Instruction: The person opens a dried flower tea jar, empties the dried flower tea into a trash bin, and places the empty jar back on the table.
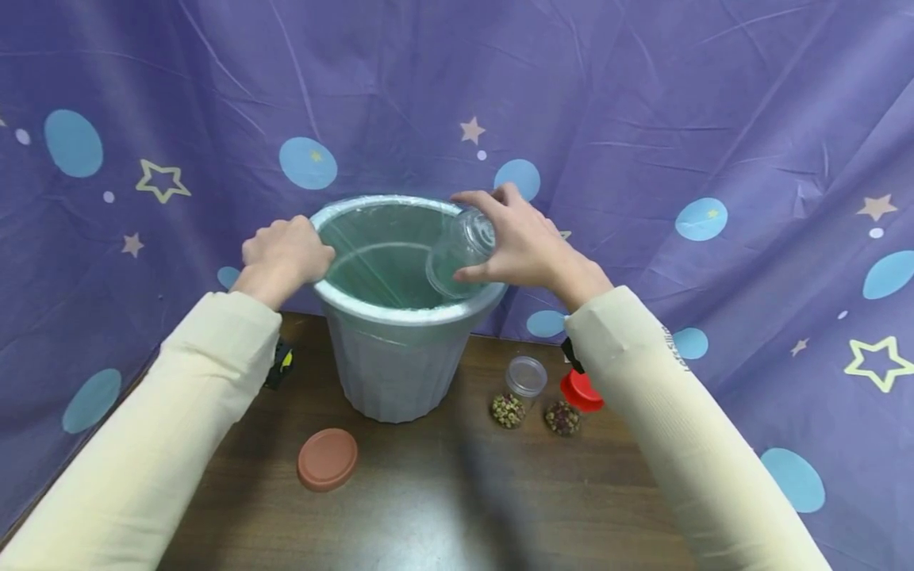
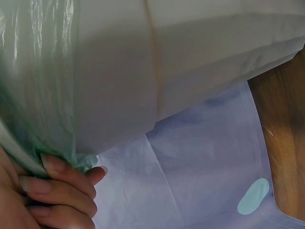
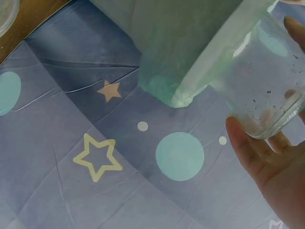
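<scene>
A light grey bin [image 1: 400,373] lined with a thin green plastic bag [image 1: 385,262] stands at the back of the table. My left hand [image 1: 286,252] grips its rim at the left. In the left wrist view, the fingers [image 2: 64,191] curl around the rim and the bag's folded edge. At the bin's right side, my right hand [image 1: 524,242] holds a clear jar [image 1: 464,250] by its base. The jar tips with its mouth down toward the bin's opening. Small dark specks cling inside the jar [image 3: 267,90] in the right wrist view.
A terracotta-coloured round lid [image 1: 328,458] lies left of centre on the wooden table [image 1: 400,500]. Right of the bin stand a clear-lidded jar of greenish dried bits [image 1: 508,411] and a red-lidded jar of dark dried bits [image 1: 562,418]. A purple patterned cloth [image 1: 643,119] hangs behind.
</scene>
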`<action>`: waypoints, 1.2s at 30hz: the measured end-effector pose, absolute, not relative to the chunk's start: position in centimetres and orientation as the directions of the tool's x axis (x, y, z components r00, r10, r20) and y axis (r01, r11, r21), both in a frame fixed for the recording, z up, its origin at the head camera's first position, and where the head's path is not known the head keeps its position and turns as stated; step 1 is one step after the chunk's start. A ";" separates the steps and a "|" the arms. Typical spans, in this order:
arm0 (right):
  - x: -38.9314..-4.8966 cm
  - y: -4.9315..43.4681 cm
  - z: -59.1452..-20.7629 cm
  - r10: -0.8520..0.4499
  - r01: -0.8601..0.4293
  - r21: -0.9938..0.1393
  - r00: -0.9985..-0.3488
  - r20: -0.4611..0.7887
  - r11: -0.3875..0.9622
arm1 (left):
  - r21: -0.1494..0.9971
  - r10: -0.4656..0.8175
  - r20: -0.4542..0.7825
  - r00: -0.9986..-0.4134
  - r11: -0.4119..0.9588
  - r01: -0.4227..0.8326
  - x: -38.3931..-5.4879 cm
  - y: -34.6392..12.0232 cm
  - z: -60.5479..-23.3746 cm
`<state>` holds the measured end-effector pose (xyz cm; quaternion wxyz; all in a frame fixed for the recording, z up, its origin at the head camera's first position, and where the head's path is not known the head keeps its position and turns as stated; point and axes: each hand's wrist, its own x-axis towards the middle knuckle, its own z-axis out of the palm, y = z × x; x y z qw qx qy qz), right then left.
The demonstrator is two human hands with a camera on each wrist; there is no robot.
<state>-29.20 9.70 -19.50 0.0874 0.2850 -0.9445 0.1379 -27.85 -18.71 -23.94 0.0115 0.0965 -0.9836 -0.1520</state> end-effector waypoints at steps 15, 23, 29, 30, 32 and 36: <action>-29.5 11.0 -19.7 -0.508 -0.570 -0.282 -0.820 0.264 0.772 | 0.308 -0.194 0.000 -0.981 0.933 -0.185 -27.9 -18.8 -24.1; -29.7 11.7 -19.4 -0.499 -0.543 -0.368 -0.839 0.217 0.755 | 0.311 -0.189 -0.004 -0.982 0.933 -0.181 -27.9 -18.9 -24.0; -29.8 12.3 -19.4 -0.476 -0.502 -0.423 -0.862 0.172 0.755 | 0.312 -0.188 -0.009 -0.982 0.932 -0.182 -27.9 -18.9 -24.0; -29.9 12.4 -19.3 -0.472 -0.492 -0.432 -0.867 0.161 0.756 | 0.312 -0.189 -0.010 -0.982 0.932 -0.182 -27.9 -19.0 -24.0; -29.9 12.6 -19.3 -0.463 -0.472 -0.445 -0.876 0.137 0.761 | 0.311 -0.192 -0.007 -0.981 0.932 -0.185 -27.9 -18.9 -24.0; -30.0 12.7 -19.2 -0.438 -0.444 -0.454 -0.890 0.126 0.772 | 0.313 -0.191 0.000 -0.982 0.932 -0.181 -28.0 -18.9 -24.0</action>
